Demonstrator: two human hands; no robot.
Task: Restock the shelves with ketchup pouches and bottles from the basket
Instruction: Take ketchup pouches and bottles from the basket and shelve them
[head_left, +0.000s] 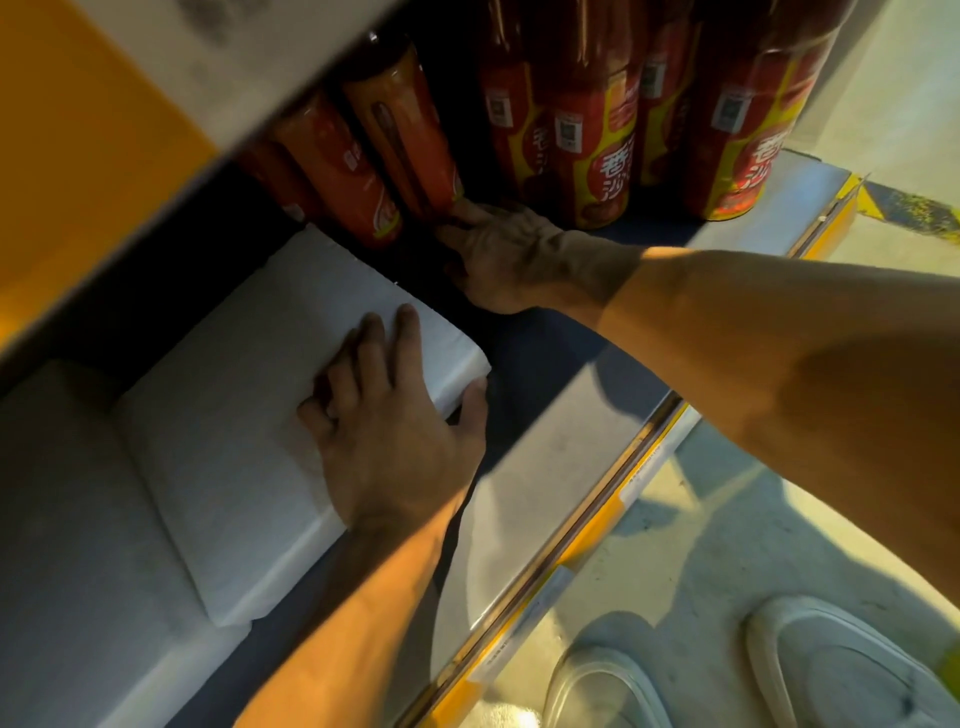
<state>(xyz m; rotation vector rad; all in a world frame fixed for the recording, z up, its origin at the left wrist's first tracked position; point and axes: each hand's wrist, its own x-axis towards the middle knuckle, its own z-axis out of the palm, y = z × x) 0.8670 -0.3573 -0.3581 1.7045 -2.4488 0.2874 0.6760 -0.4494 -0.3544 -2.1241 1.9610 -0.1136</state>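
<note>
On the low blue-grey shelf (561, 467), my left hand (395, 421) lies flat on a white foam block (270, 374), fingers spread on top and thumb against its right edge. My right hand (498, 254) reaches deep into the shelf, its fingers at the base of a leaning orange ketchup pouch (410, 130). A second orange pouch (337, 166) leans to its left. Red ketchup bottles (597, 145) with yellow labels stand in a row at the back right. The right hand's fingertips are in shadow.
Another white foam block (67, 509) sits to the left. The upper shelf's grey edge (249, 78) and a yellow panel (93, 135) overhang closely. A yellow price rail (613, 509) runs along the shelf front. White shoes (831, 670) stand on the concrete floor.
</note>
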